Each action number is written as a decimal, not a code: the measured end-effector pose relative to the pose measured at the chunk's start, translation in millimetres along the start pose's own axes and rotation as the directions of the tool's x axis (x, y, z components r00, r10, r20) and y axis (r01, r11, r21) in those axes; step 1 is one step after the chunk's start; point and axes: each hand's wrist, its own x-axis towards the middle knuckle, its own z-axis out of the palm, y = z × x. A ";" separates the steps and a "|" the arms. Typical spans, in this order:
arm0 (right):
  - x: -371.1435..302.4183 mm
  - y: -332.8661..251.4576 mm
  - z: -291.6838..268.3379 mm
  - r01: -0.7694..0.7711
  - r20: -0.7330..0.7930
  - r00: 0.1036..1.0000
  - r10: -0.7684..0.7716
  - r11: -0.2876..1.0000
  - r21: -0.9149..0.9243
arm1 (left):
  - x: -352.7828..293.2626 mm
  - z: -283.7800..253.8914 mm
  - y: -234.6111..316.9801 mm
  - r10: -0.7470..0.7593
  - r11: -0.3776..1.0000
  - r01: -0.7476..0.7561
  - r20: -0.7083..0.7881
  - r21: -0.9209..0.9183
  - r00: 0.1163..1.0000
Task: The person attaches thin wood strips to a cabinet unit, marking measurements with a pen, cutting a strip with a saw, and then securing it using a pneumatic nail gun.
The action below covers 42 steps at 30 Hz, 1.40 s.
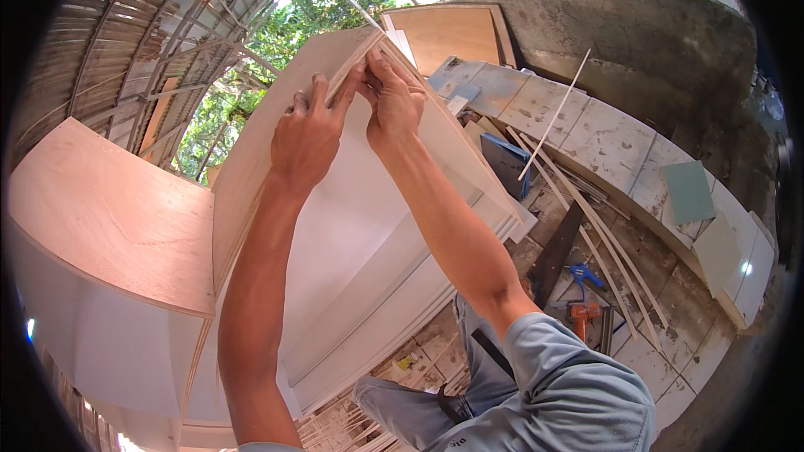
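Note:
A large plywood cabinet with a pale inner lining stands open in front of me. Both my arms reach up to its far upper corner. My left hand rests against the front edge of the side panel, its fingers spread and partly bent. Beside it, my right hand is closed at the corner, with thumb and fingers bent in against the panel edge. Whatever small piece may be between those fingertips is hidden. The fingertips of the two hands nearly meet.
Another plywood box adjoins on the left. To the right, long thin wood strips, a handsaw, a blue clamp and an orange tool lie on the floor. A tiled ledge curves behind them, below a concrete wall.

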 end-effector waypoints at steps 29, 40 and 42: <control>-4.7 7.3 5.8 0.063 -0.039 0.997 -0.059 0.991 0.117 | -0.7 0.7 2.4 -0.032 0.999 0.033 -0.041 0.024 0.999; -0.8 5.0 0.4 0.015 0.036 0.999 -0.019 0.995 0.096 | 0.7 -0.7 4.7 -0.063 0.998 0.064 -0.052 0.014 0.997; -1.0 5.9 0.5 0.027 0.030 0.999 -0.030 0.994 0.103 | 0.5 -1.6 5.0 -0.063 0.998 0.063 -0.066 0.003 0.996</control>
